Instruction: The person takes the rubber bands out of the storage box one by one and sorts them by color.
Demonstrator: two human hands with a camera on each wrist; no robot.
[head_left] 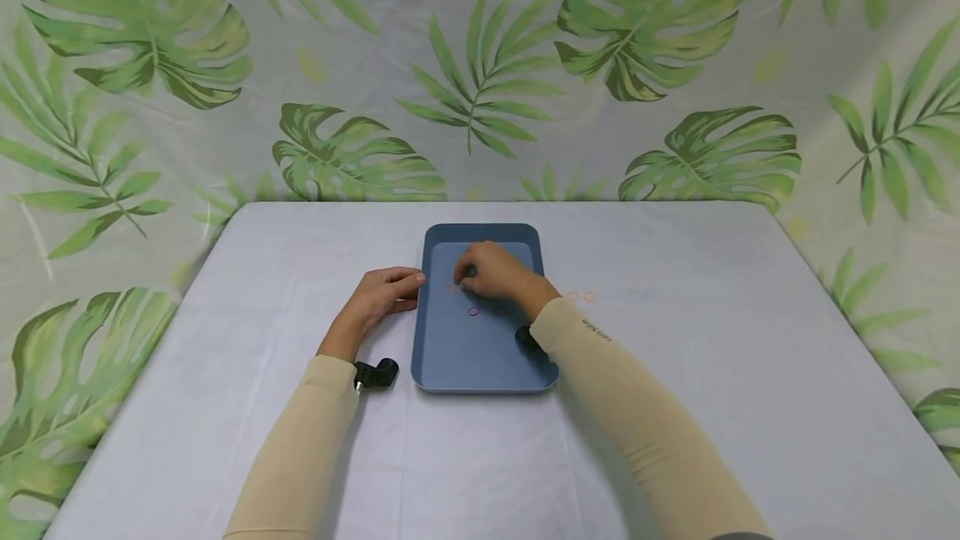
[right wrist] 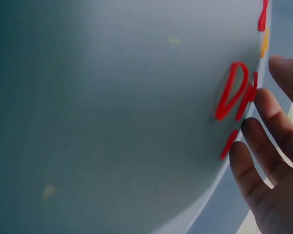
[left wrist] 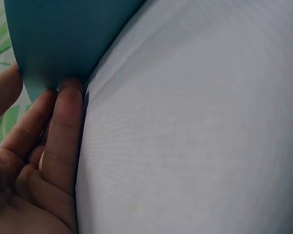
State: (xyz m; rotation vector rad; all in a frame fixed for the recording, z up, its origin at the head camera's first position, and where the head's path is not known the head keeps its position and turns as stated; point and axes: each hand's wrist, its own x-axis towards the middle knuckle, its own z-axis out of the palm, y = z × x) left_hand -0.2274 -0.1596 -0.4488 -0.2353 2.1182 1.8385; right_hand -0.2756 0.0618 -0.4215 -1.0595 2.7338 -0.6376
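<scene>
A blue rectangular tray (head_left: 480,365) lies on the white table. My left hand (head_left: 382,294) is at its left side; in the left wrist view the straight fingers (left wrist: 63,131) rest against the outer wall, and the thumb is by the rim. Inside the tray, my right hand (head_left: 491,269) reaches down over small orange rubber bands (head_left: 452,287). Seen from the right wrist, its fingers are spread beside a red rubber band (right wrist: 231,92) and other red ones, and a gap shows between thumb and index finger. A purple rubber band (head_left: 473,312) lies nearer me in the tray.
Orange rubber bands (head_left: 588,296) lie on the table right of the tray, beside my right wrist. A leaf-patterned cloth (head_left: 480,107) hangs behind the table (head_left: 225,340). A small black camera (head_left: 378,373) is worn on my left wrist.
</scene>
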